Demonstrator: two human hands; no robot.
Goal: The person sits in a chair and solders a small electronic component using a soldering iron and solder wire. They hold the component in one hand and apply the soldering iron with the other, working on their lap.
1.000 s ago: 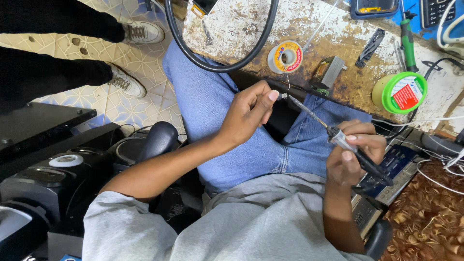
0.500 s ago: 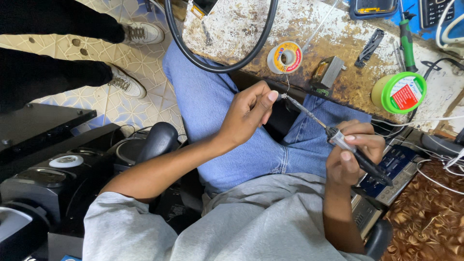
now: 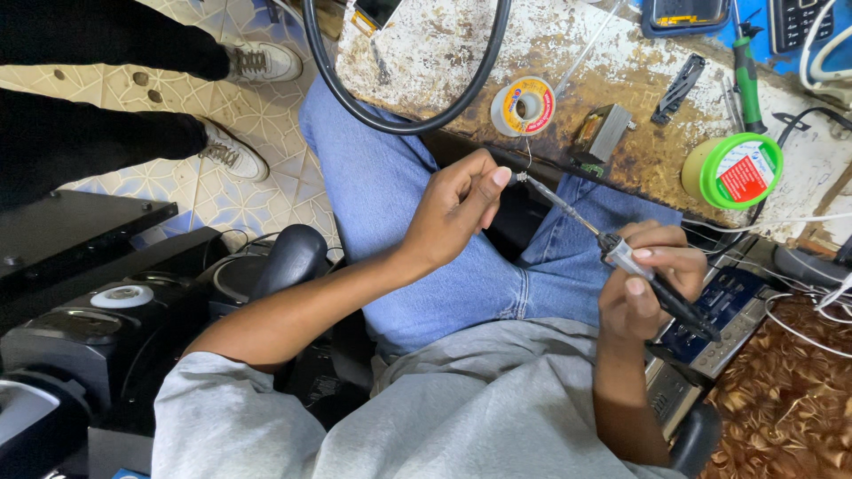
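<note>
My right hand (image 3: 652, 288) grips a soldering iron (image 3: 621, 257) by its black handle, above my right thigh. The iron's metal tip points up and left, toward the worn table's edge (image 3: 550, 164). My left hand (image 3: 457, 208) is over my blue jeans, thumb and forefinger pinched together right beside the tip. They seem to hold a thin wire end, too small to make out. A fine strand hangs from the solder spool (image 3: 524, 105) on the table, just above the tip.
On the table lie a thick black cable loop (image 3: 399, 124), a small transformer block (image 3: 608, 131), a green-rimmed round tub (image 3: 732, 168) and a green screwdriver (image 3: 747, 71). Black speakers (image 3: 98, 328) stand at left. Another person's legs and white sneakers (image 3: 235, 155) are upper left. A button-faced device (image 3: 723, 310) rests by my right knee.
</note>
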